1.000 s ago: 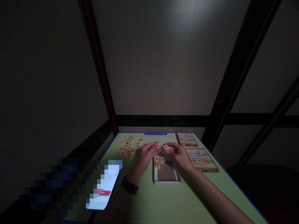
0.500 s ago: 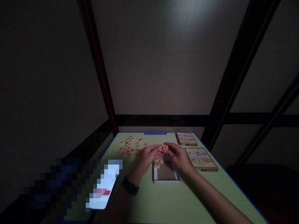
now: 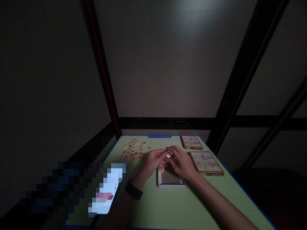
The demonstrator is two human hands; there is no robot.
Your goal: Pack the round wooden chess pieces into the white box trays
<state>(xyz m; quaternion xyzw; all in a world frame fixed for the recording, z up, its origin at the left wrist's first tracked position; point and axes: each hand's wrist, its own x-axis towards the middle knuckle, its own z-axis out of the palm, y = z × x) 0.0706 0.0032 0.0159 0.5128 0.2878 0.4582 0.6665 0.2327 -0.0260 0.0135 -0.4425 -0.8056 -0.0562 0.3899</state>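
My left hand (image 3: 153, 161) and my right hand (image 3: 182, 161) meet over the far end of a small open white box (image 3: 171, 182) on the green table (image 3: 172, 204). Between their fingertips sit round pale game pieces with red marks (image 3: 168, 154); both hands pinch them together. One or two more pieces (image 3: 161, 168) lie inside the box under the hands. A loose heap of the same pieces (image 3: 134, 151) lies on the table to the left of my left hand. A dark watch is on my left wrist.
Two printed box lids or boards, one (image 3: 191, 142) and a second (image 3: 206, 163), lie at the right by the table's blue edge. A blurred-out lit screen (image 3: 105, 191) sits at the near left. Dark frame bars and a wall rise behind the table.
My hands, apart a second ago with one piece each, have come together and sunk towards the box, so the pieces now touch between my fingertips.
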